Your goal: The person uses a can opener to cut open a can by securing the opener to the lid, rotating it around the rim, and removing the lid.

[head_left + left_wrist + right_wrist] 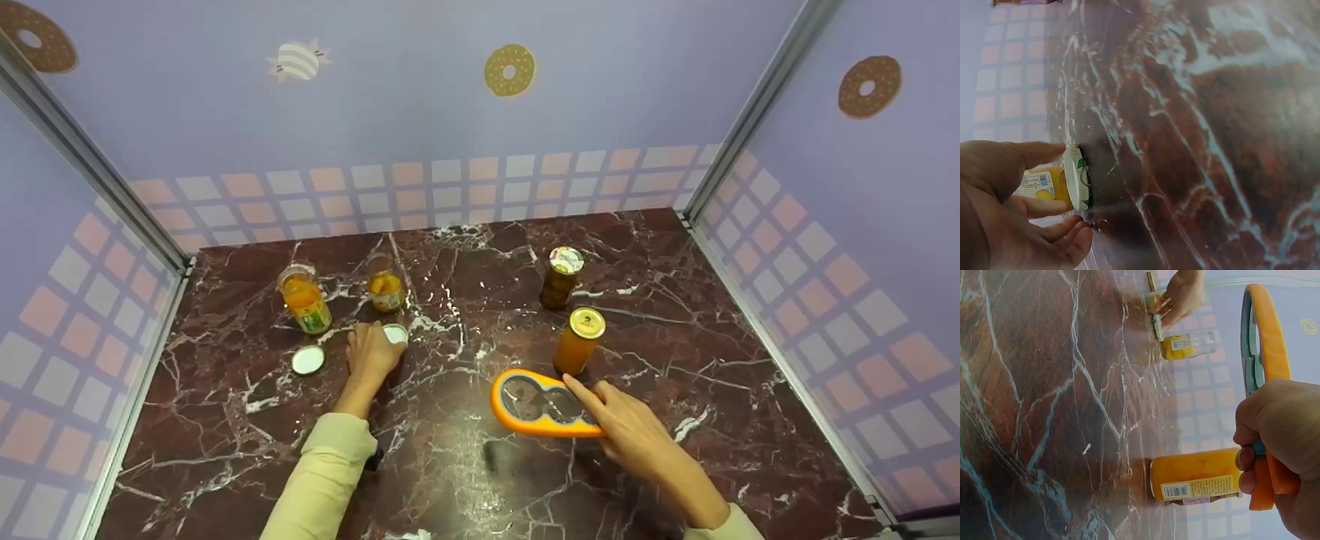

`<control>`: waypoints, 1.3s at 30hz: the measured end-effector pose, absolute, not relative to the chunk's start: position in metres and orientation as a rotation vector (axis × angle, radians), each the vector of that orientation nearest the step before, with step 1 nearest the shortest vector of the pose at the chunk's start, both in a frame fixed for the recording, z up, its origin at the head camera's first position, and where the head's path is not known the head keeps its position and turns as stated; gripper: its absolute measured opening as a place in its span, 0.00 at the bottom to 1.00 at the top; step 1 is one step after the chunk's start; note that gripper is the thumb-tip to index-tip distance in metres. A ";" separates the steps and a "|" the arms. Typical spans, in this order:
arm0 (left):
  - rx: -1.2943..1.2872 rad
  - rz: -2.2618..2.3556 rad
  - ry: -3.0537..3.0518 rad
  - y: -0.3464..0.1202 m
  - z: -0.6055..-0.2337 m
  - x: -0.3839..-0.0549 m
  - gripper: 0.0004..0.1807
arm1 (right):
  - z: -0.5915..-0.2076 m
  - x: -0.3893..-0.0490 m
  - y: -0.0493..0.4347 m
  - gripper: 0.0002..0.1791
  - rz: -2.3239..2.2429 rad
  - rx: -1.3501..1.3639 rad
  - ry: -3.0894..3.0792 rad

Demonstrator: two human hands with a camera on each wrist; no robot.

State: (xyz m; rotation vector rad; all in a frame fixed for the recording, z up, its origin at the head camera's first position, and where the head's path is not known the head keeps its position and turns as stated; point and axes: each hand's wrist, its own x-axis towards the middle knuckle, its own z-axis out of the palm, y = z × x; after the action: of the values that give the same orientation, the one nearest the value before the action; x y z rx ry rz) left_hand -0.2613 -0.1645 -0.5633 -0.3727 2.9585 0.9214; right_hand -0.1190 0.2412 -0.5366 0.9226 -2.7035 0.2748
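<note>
My left hand (369, 351) pinches the rim of a white jar lid (395, 334) down at the table. Green leaf marks show on the lid's side in the left wrist view. Just behind it stands a small open glass jar (386, 291) with yellow-orange fruit in it. My right hand (634, 427) grips an orange jar opener (541, 430) with grey inner edges, its looped end pointing left. Close behind the opener is a tall orange jar (574, 354) with a gold lid on.
A larger open jar of orange fruit (306, 301) stands at the left, a second white lid (307, 360) lying in front of it. Behind the orange jar is a dark jar (558, 288) with a patterned lid. Walls with metal corner posts enclose the marble table (450, 480).
</note>
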 end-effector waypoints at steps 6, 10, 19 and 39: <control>-0.349 0.793 3.005 -0.163 -0.567 -0.260 0.36 | -0.539 -0.117 0.241 0.59 0.286 0.916 -2.685; -0.324 0.756 3.008 -0.163 -0.568 -0.261 0.35 | -0.541 -0.116 0.241 0.59 0.291 0.915 -2.691; -0.244 0.858 3.128 -0.159 -0.570 -0.261 0.41 | -0.542 -0.113 0.239 0.59 0.295 0.911 -2.736; 0.847 1.375 2.718 -0.032 -0.545 -0.247 0.32 | -0.532 -0.106 0.246 0.62 0.346 0.952 -2.683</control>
State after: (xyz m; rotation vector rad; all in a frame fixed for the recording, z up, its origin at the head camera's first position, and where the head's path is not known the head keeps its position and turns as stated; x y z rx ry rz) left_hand -0.2468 -0.0317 -0.5451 0.8466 2.7181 1.3749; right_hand -0.1059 0.2464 -0.5323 0.9517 -2.6830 0.3456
